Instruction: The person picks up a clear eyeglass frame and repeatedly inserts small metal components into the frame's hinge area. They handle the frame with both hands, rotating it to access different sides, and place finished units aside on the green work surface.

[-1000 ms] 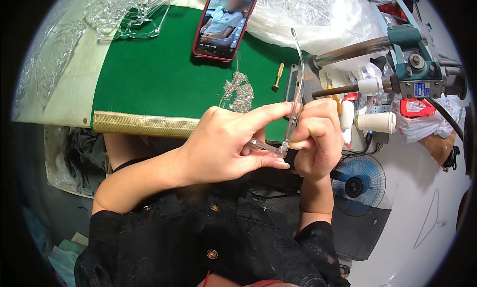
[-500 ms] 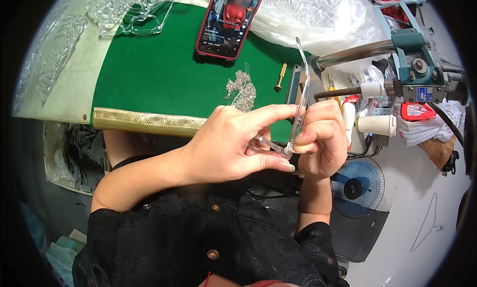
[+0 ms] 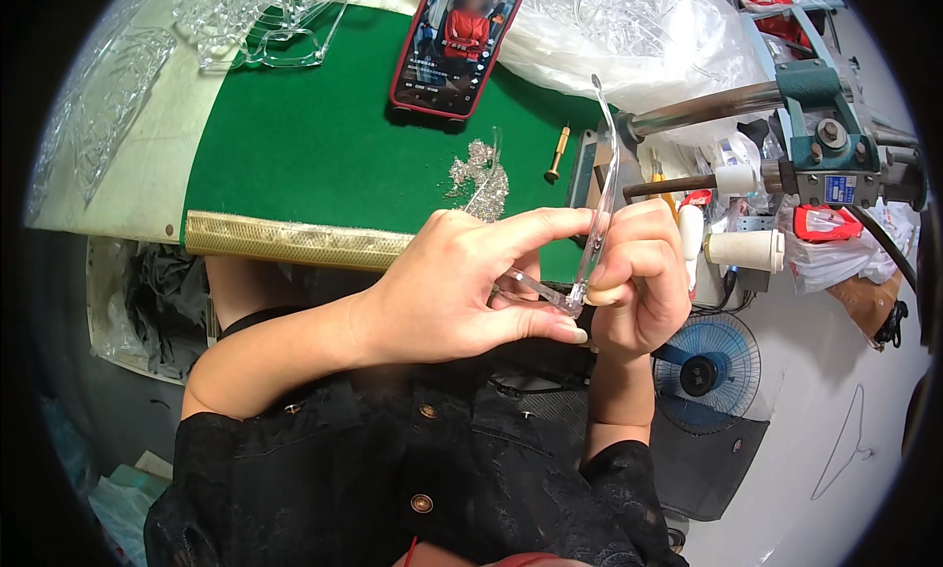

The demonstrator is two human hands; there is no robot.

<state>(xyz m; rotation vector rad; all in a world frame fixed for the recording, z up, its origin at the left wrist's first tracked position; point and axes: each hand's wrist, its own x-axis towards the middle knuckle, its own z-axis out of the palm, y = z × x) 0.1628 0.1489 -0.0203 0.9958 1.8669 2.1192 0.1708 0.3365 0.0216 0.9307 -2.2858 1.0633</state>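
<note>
Clear plastic eyeglass frames are held up between both hands at the table's front edge. My left hand [image 3: 447, 292] pinches the clear front [image 3: 535, 284], its thumb below and its forefinger stretched to the arm. The long clear temple arm [image 3: 613, 155] stands nearly upright, its tip pointing away from me. Fingers of my right hand [image 3: 643, 277] are curled against the lower end of that arm, by the hinge. Whether something small sits between those fingertips is hidden. Just beyond my left hand lies a pile of tiny silvery screws [image 3: 483, 182] on the green mat [image 3: 305, 145].
A brass-coloured screwdriver [image 3: 558, 157] lies right of the screws. Farther back are a red-cased phone [image 3: 460, 52], clear frames [image 3: 285, 52] and a plastic bag of clear parts [image 3: 629, 27]. A bench press [image 3: 825, 125] stands at right, above a blue fan [image 3: 702, 371].
Both hands and the eyeglass frames shift only very slightly to the right. The grip looks the same.
</note>
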